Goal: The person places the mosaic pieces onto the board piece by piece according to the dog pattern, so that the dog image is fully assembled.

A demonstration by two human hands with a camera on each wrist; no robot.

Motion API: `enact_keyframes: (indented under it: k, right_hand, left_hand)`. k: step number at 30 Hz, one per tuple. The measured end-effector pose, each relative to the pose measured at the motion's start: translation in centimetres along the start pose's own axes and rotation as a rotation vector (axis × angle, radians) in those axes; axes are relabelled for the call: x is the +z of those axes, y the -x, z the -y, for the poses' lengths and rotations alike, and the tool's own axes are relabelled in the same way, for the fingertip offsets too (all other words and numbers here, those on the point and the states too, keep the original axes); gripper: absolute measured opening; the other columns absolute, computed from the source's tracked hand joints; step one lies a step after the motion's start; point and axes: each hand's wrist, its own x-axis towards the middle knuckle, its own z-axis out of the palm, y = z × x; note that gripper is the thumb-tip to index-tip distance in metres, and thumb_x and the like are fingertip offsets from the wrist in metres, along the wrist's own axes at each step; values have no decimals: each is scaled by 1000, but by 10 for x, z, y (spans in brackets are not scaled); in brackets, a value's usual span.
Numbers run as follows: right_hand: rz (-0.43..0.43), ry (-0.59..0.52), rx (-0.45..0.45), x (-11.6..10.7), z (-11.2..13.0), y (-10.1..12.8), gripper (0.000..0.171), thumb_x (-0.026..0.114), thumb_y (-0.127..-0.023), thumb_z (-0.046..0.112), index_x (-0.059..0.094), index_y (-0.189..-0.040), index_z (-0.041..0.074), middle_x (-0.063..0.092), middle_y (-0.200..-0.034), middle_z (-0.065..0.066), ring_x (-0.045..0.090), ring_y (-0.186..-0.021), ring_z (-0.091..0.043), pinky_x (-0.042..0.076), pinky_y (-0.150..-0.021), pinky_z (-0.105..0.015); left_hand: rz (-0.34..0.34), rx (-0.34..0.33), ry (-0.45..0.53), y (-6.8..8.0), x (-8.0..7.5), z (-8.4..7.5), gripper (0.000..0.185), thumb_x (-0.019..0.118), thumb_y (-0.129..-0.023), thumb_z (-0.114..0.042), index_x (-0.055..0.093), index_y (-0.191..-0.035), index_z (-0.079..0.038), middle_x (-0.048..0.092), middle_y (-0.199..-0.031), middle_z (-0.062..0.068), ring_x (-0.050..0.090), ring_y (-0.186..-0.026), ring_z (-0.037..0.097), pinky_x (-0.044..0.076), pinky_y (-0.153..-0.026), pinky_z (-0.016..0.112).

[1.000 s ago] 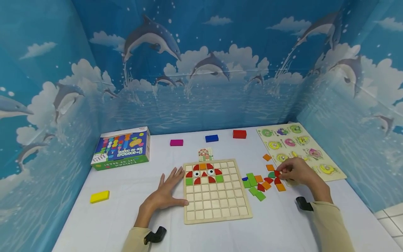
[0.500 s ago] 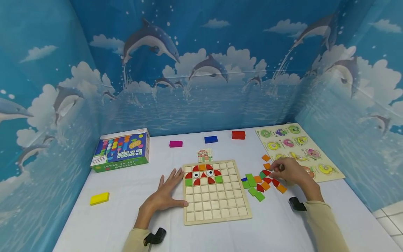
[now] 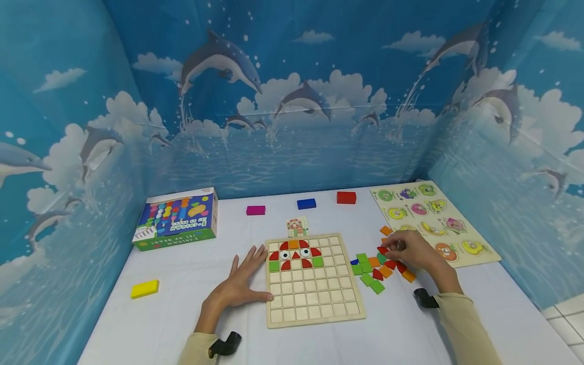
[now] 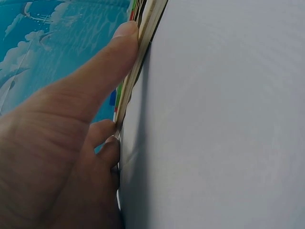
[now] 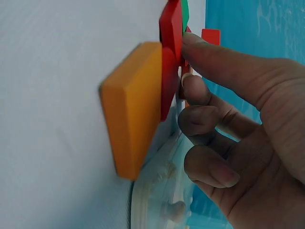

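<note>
A wooden grid board (image 3: 306, 294) lies mid-table, its upper rows filled with red, green, orange and eye tiles forming a face. My left hand (image 3: 237, 286) rests beside it with fingers spread, thumb (image 4: 125, 45) and fingertips touching the board's left edge. Over the loose tiles to the right, my right hand (image 3: 415, 251) pinches a red quarter-circle tile (image 3: 382, 250) between thumb and forefinger. Beneath and around are a dark green tile (image 3: 381, 258), more red tiles (image 3: 377, 274), light green tiles (image 3: 366, 280) and an orange tile (image 5: 136, 102). The other right fingers are curled.
Behind the board lies a small picture card (image 3: 298, 226). Magenta (image 3: 256, 210), blue (image 3: 306, 204) and red (image 3: 346, 197) blocks line the back. A toy box (image 3: 178, 218) and yellow block (image 3: 145, 289) lie left, a fruit puzzle board (image 3: 433, 218) right.
My right hand has moved left across the loose tiles, and a red tile now sits at its fingertips. The left hand stays at the board's edge.
</note>
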Motion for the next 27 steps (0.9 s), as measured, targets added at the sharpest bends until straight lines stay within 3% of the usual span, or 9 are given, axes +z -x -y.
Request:
enact_keyframes:
  k: [6, 14, 21, 27]
  right_hand:
    - [22, 1, 28, 4, 7, -3, 11, 85, -91, 6, 76, -97, 9, 55, -79, 0, 53, -75, -20, 46, -59, -24]
    - [21, -13, -19, 13, 16, -11, 24, 87, -92, 10, 80, -114, 3, 56, -81, 1, 53, -77, -19, 43, -61, -23]
    - [31, 0, -33, 20, 27, -18, 12, 87, -92, 10, 81, -102, 8, 56, -80, 1, 53, -77, -18, 45, -63, -23]
    - [53, 16, 27, 22, 29, -17, 15, 88, -92, 13, 74, -96, 9, 57, -82, 1, 55, -81, -17, 47, -68, -23]
  left_hand:
    - [9, -19, -13, 0, 0, -3, 121, 96, -79, -48, 27, -173, -17, 13, -182, 0, -1, -169, 29, -16, -132, 59]
    - [19, -39, -16, -1, -2, -4, 120, 96, -79, -46, 26, -173, -20, 11, -182, -4, -4, -168, 24, -17, -132, 56]
    - [14, -32, -9, 1, -3, -4, 121, 96, -79, -47, 25, -173, -19, 11, -182, -3, -3, -169, 26, -16, -132, 58]
    - [6, 3, 19, 1, -2, -1, 122, 95, -78, -50, 27, -173, -16, 13, -182, 2, -1, -169, 31, -16, -131, 60]
